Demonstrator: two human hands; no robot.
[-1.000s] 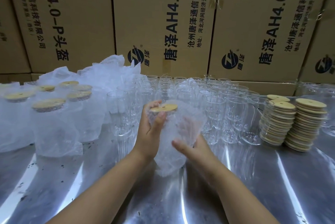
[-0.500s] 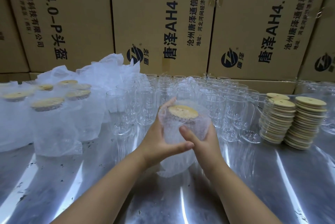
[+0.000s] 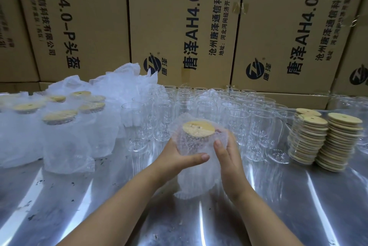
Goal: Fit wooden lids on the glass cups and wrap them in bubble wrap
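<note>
Boxes (image 3: pixel 179 26) marked "AH4.0-P" behind wrapped cup (image 3: pixel 191 143)

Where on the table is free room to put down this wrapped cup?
Bare table lies front left, before the wrapped cups, and front right, before the lid stacks. Behind the held cup, empty glasses stand crowded.

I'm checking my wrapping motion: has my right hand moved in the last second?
Yes. The right hand went up the wrapped cup: its tip was level with the foot of the lid stacks, now about halfway up them.
</note>
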